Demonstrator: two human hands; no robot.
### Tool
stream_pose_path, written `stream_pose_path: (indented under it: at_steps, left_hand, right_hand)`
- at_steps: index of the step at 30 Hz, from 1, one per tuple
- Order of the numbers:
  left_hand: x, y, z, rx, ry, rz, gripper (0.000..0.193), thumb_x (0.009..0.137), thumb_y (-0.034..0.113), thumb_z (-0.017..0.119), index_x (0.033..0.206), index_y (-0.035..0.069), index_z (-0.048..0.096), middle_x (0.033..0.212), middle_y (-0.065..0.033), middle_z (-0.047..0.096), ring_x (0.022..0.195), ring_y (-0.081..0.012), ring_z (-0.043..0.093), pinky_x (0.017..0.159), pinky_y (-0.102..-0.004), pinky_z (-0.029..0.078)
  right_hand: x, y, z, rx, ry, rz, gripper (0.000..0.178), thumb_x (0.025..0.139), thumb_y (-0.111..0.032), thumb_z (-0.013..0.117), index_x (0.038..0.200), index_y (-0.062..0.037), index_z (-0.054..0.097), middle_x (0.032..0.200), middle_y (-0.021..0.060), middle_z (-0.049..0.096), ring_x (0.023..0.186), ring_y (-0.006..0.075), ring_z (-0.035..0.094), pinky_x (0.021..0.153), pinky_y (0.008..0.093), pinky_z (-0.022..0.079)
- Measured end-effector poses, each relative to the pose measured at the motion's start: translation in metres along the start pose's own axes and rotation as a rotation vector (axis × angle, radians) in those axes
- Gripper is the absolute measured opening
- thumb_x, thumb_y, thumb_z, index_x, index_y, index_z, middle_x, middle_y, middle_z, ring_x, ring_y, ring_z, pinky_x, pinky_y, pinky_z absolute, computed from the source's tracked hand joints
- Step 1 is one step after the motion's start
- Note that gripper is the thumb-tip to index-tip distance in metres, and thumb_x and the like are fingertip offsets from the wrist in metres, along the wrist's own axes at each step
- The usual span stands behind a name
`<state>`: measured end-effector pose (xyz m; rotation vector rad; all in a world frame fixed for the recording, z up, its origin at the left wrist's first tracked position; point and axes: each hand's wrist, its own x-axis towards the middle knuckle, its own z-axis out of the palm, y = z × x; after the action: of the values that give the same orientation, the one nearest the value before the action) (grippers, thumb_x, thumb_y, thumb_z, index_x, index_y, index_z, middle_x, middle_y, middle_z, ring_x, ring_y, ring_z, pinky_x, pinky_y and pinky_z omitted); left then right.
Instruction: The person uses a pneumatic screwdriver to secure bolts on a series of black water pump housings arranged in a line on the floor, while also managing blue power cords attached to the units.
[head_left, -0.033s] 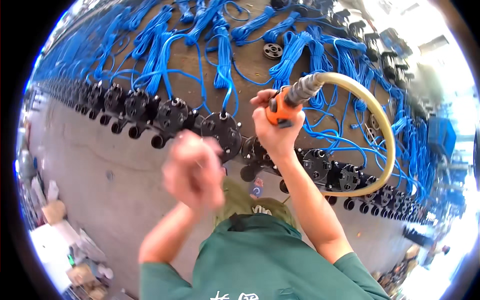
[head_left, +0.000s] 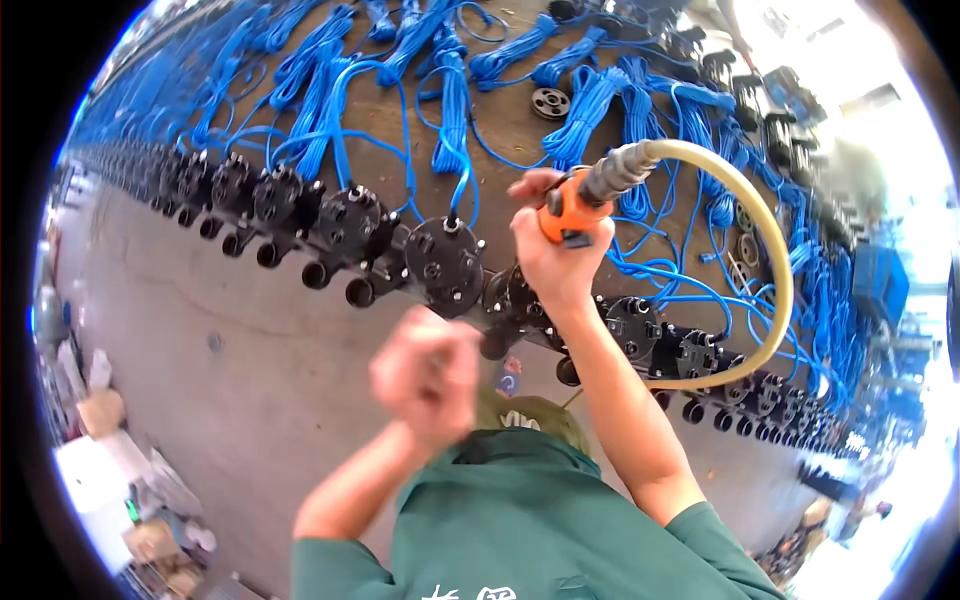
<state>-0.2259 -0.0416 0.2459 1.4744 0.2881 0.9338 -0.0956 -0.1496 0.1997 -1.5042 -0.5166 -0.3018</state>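
My right hand (head_left: 563, 262) is wrapped round an orange pneumatic driver (head_left: 571, 212). From its top a grey coupling (head_left: 618, 172) leads to a thick yellowish air hose (head_left: 778, 255). The driver stands over a black flanged housing (head_left: 520, 295) in a long row, its lower end hidden by my hand. My left hand (head_left: 425, 375) hangs in front of the row, blurred, with its fingers curled together. Whatever it may hold does not show. Nearest to it is a round black housing cover (head_left: 443, 265) with small bolts and a blue cable (head_left: 462, 185) coming out of its top.
Coiled bundles of blue cable (head_left: 585, 115) cover the brown work surface (head_left: 500, 135) behind the row. A round metal part (head_left: 550, 102) lies among them. More black housings (head_left: 632, 325) run off to both sides. Cardboard boxes (head_left: 103, 412) sit at the lower left, on the concrete floor's far side.
My left hand has moved to the right and slightly down, away from the round cover. My right hand and the driver have hardly moved.
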Motion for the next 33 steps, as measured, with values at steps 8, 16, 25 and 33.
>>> stream_pose_path:
  at_steps: [8, 16, 25, 33]
  left_hand:
    - [-0.191, -0.134, 0.049, -1.16, 0.376, -1.488, 0.021, 0.106, 0.018, 0.043, 0.102, 0.005, 0.059, 0.084, -0.0083, 0.063, 0.071, -0.021, 0.057, 0.063, -0.0355, 0.048]
    - [-0.225, -0.189, 0.078, -1.372, 0.482, -1.346, 0.021, 0.107, 0.017, 0.039, 0.104, 0.005, 0.055, 0.082, -0.0103, 0.063, 0.069, -0.023, 0.059, 0.06, -0.0345, 0.047]
    - [-0.211, -0.18, 0.069, -1.365, 0.456, -1.352, 0.02, 0.106, 0.016, 0.04, 0.101, 0.006, 0.056, 0.08, -0.0108, 0.063, 0.068, -0.0233, 0.058, 0.058, -0.0349, 0.046]
    - [-0.189, -0.149, 0.061, -0.801, 0.231, -1.245, 0.011, 0.097, 0.015, 0.06, 0.103, 0.006, 0.056, 0.075, -0.003, 0.055, 0.058, -0.0147, 0.048, 0.052, -0.029, 0.043]
  right_hand:
    - [-0.031, -0.095, -0.04, 0.394, -0.066, 0.085, 0.039, 0.078, -0.001, 0.059, 0.117, 0.0027, 0.059, 0.101, 0.0163, 0.063, 0.066, 0.0135, 0.055, 0.065, 0.0312, 0.05]
    - [-0.07, -0.099, -0.062, 0.292, -0.179, 0.069, 0.042, 0.076, -0.001, 0.056, 0.117, 0.0049, 0.056, 0.097, 0.0184, 0.062, 0.06, 0.0153, 0.056, 0.063, 0.0334, 0.051]
    - [-0.083, -0.073, -0.066, 0.232, -0.205, 0.135, 0.035, 0.077, -0.004, 0.06, 0.112, 0.0025, 0.058, 0.096, 0.016, 0.062, 0.062, 0.0153, 0.056, 0.064, 0.0328, 0.051]
    - [-0.085, -0.066, -0.074, 0.035, -0.325, 0.239, 0.025, 0.081, -0.01, 0.071, 0.104, -0.0031, 0.061, 0.09, 0.0076, 0.065, 0.075, 0.0124, 0.061, 0.067, 0.0276, 0.052]
